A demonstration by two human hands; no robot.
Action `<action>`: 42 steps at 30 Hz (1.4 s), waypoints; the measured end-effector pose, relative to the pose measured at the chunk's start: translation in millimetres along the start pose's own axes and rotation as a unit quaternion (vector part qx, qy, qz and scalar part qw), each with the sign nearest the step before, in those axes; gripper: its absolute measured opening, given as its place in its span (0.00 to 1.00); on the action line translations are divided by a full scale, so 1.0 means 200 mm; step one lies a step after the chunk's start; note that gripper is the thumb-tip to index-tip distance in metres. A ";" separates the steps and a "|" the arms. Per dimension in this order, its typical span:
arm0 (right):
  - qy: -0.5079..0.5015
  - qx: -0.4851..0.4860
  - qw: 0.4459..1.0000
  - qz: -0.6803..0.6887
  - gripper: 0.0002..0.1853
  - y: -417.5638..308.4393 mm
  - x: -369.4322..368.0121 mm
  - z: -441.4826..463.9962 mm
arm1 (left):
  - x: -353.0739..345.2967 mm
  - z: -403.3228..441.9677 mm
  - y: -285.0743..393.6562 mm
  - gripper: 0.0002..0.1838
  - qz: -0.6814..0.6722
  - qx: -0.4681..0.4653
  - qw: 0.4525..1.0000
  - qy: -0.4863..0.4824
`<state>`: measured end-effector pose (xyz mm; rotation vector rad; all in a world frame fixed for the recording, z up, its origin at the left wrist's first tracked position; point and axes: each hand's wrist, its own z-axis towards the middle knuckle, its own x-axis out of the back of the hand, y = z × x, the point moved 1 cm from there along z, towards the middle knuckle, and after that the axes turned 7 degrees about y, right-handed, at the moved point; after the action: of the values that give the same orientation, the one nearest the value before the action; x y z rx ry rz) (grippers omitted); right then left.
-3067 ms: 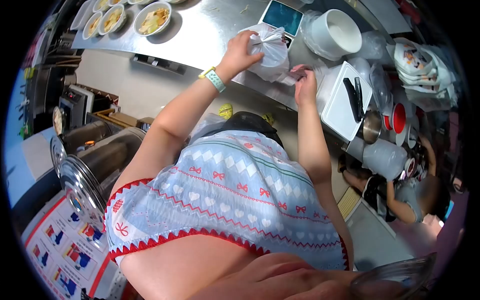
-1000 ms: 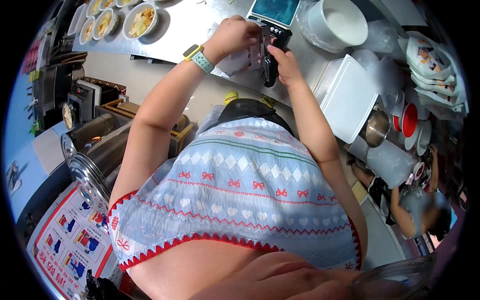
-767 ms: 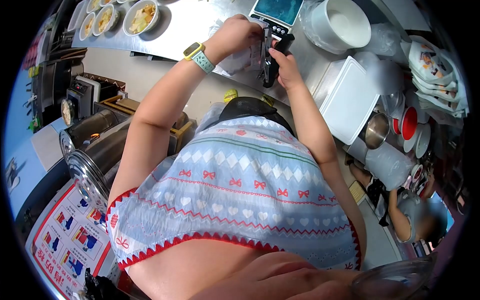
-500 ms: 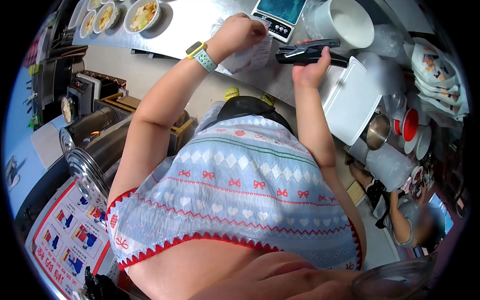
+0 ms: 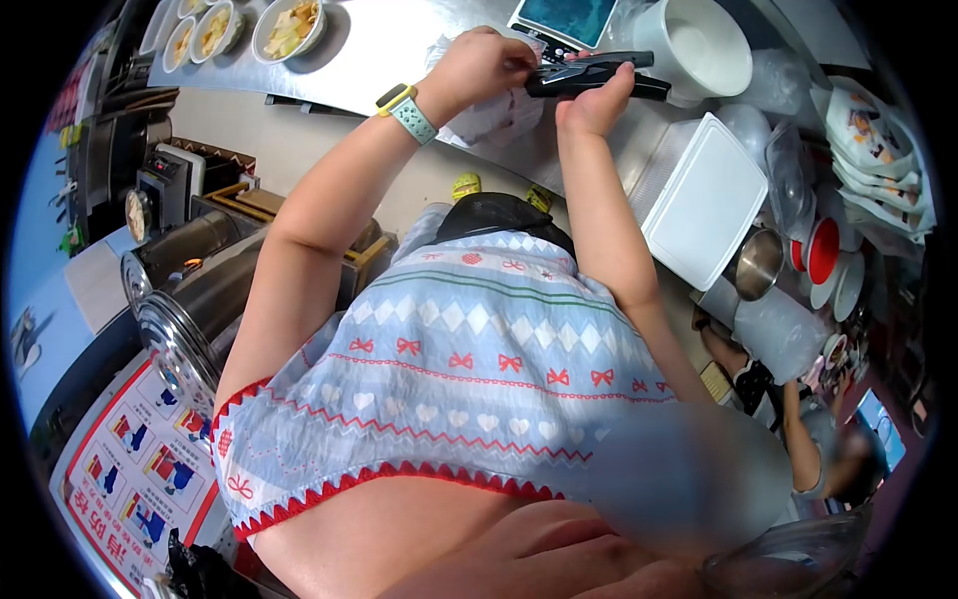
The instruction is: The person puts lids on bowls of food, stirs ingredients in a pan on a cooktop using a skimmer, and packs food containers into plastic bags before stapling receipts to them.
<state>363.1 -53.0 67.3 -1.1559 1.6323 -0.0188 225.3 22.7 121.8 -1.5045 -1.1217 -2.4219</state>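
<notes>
My right hand point(image 5: 596, 105) is wrapped around a black stapler point(image 5: 609, 82), held over the metal counter. The stapler's left end meets the fingertips of my left hand point(image 5: 481, 68). The fingers of my left hand are closed, pinching the gathered top of a thin, whitish plastic bag point(image 5: 491, 120). The bag hangs at the counter's edge below this hand, and its contents cannot be made out. Just behind the stapler is a digital scale point(image 5: 567, 22) with a blue top, its buttons partly covered.
Bowls of food point(image 5: 289, 30) stand at the counter's point(image 5: 384, 45) left. To the right are a white bucket point(image 5: 699, 50), a white lidded container point(image 5: 709, 200) and a steel bowl point(image 5: 758, 262). Large pots point(image 5: 190, 250) line the left side. Another person point(image 5: 808, 449) is at lower right.
My right hand has moved left and slightly up, bringing the stapler to my left hand's fingers. The receipt slip seen below my left hand is now mostly out of sight.
</notes>
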 end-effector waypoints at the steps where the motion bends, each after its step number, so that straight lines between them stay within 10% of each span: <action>1: -0.001 -0.002 1.000 0.000 0.22 0.01 0.00 0.01 | 0.01 -0.01 0.01 0.08 0.000 -0.003 1.000 0.003; 13: -0.024 0.001 0.998 -0.053 0.22 0.01 0.02 0.01 | 0.02 -0.05 -0.02 0.09 -0.025 -0.002 1.000 0.016; 19: -0.075 0.127 0.971 -0.189 0.23 -0.74 0.15 -0.19 | 0.23 -0.17 -0.07 0.24 0.084 -0.060 0.992 0.078; 21: -0.044 0.201 0.891 -0.406 0.25 -1.00 0.34 -0.07 | 0.24 -0.19 -0.08 0.20 0.145 -0.001 0.984 0.099; 24: -0.041 0.384 0.552 -0.739 0.34 -1.15 0.36 -0.02 | 0.15 -0.20 -0.11 0.14 0.073 0.029 0.994 0.082; 27: -0.017 0.386 0.342 -0.857 0.38 -1.16 0.49 0.04 | 0.10 -0.19 -0.08 0.10 -0.053 0.127 0.979 0.151; 32: 0.020 0.410 0.245 -0.878 0.47 -1.15 0.48 0.00 | -0.04 -0.13 0.00 0.07 0.076 0.016 0.969 0.235; 33: 0.023 0.435 0.257 -0.863 0.39 -1.16 0.45 -0.05 | -0.07 -0.13 -0.02 0.06 0.089 0.027 0.975 0.202; 37: -0.120 0.530 0.630 -0.555 0.14 -1.33 0.24 -0.57 | -0.12 -0.09 -0.25 0.06 -0.148 0.091 0.967 0.187; 42: -0.352 0.559 0.670 -0.339 0.08 -1.57 -0.01 -1.45 | 0.00 -0.19 -0.26 0.12 -0.249 0.082 0.948 0.182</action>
<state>352.6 -366.3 358.6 -0.5430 0.2095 -0.8376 175.5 36.8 84.3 -0.7370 -1.7142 -2.6587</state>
